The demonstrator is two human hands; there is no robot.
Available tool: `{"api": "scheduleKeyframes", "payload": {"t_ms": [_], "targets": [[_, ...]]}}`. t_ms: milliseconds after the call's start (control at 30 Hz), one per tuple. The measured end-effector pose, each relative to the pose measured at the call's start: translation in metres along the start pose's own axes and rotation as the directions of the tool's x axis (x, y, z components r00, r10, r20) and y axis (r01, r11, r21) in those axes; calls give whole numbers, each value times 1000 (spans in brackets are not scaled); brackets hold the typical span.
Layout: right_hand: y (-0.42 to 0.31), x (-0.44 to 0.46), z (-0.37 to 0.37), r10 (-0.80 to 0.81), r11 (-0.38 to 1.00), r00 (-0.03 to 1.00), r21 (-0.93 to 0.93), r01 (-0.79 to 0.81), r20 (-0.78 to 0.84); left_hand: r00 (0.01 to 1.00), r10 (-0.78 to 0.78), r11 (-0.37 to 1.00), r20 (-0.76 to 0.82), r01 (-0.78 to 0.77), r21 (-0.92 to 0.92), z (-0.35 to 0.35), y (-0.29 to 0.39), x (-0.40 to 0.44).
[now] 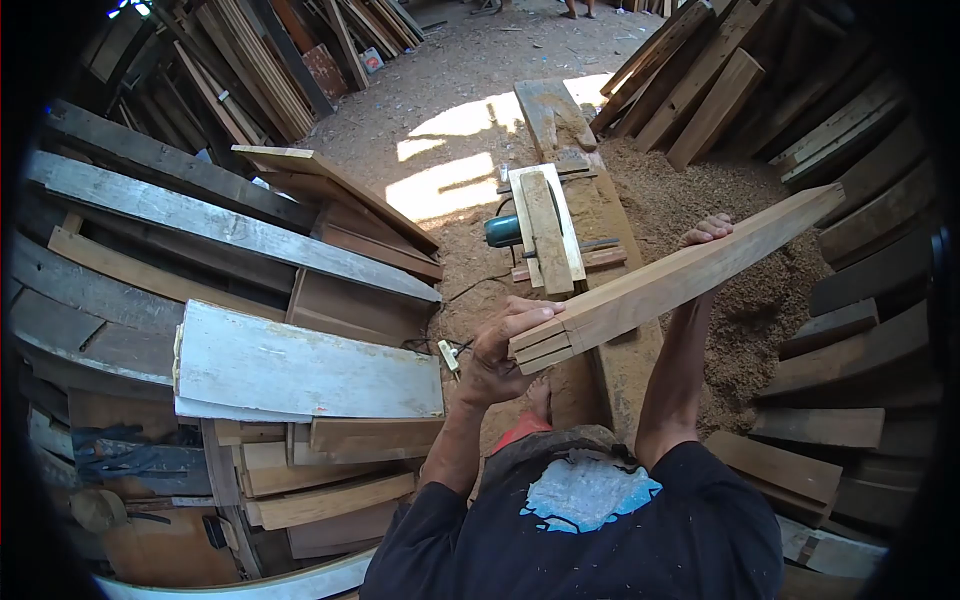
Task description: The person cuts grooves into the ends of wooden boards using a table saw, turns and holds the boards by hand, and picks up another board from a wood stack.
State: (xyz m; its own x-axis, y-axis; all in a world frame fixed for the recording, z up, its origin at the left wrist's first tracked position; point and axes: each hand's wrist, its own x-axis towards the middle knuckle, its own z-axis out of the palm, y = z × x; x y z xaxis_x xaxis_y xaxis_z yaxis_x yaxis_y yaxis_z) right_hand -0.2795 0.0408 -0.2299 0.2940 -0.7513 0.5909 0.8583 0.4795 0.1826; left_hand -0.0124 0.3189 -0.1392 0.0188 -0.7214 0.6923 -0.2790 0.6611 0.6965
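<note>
Pale-brown, long wooden beam (pixel 675 278), one end already slotted, is gripped by left hand (pixel 498 345) and right hand (pixel 708 231); remaining work is unclear.

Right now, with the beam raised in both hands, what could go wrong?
If the left hand or right hand slips, the slotted wooden beam could drop, perhaps onto the bare foot. The power strip lies on the floor near that foot, so a step might catch it.
</note>
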Motion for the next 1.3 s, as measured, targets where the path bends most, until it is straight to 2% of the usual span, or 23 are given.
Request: {"api": "scheduleKeyframes", "payload": {"t_ms": [33,200,267,367,400,500,533,633,733,833,867,967,1033,1067,1100,1133,1167,1233,1300], "targets": [[-3,-1,-1,14,1000,1000,8,-14,20,1000,5,1000,4,-5,-1,1,0,1],[4,-8,24,-78,988,979,-143,51,-189,998,51,990,29,-54,130,6,-11,3],[1,-14,32,-166,961,937,-262,84,-308,998,52,976,41,-59,211,11,-21,-3],[-26,-36,6,-268,913,887,-394,109,-377,999,-42,992,28,39,120,23,-28,-12],[-23,-40,10,-349,894,831,-418,159,-432,999,-32,987,41,25,159,24,-24,-10],[-16,-53,25,-472,731,802,-670,125,-366,996,-67,993,54,61,101,33,-31,-12],[-28,-62,24,-476,671,796,-739,55,-373,995,-66,992,69,58,113,33,-32,-10],[-52,-77,48,-607,597,732,-785,165,-308,993,-25,989,114,9,145,35,-35,5],[-55,-87,59,-792,514,497,-828,226,-356,981,47,977,188,-84,196,35,-27,21],[-73,-110,66,-662,681,445,-732,21,-603,938,144,933,316,-235,272,34,-14,41],[-89,-122,60,-581,741,478,-671,-24,-659,940,157,922,301,-249,296,36,-8,46],[-107,-148,30,-610,733,452,-680,9,-651,944,212,891,253,-293,346,50,6,53],[-93,-156,33,-632,702,492,-711,36,-599,993,107,975,46,-113,192,66,-11,41],[-89,-161,30,-632,706,501,-706,56,-592,997,-53,993,-50,47,-104,83,-25,32],[-89,-167,23,-630,710,511,-701,73,-585,968,-231,899,-94,175,-401,93,-30,27],[-93,-174,16,-596,724,576,-685,83,-560,949,-310,796,53,290,-531,97,-27,21],[-98,-180,11,-583,735,591,-672,90,-558,903,-381,667,199,417,-617,101,-24,15],[-108,-186,2,-558,755,620,-647,106,-551,875,-386,590,292,478,-651,119,-44,-10],[-115,-195,-9,-555,755,662,-638,148,-503,914,-322,715,247,406,-569,126,-22,0]]}}
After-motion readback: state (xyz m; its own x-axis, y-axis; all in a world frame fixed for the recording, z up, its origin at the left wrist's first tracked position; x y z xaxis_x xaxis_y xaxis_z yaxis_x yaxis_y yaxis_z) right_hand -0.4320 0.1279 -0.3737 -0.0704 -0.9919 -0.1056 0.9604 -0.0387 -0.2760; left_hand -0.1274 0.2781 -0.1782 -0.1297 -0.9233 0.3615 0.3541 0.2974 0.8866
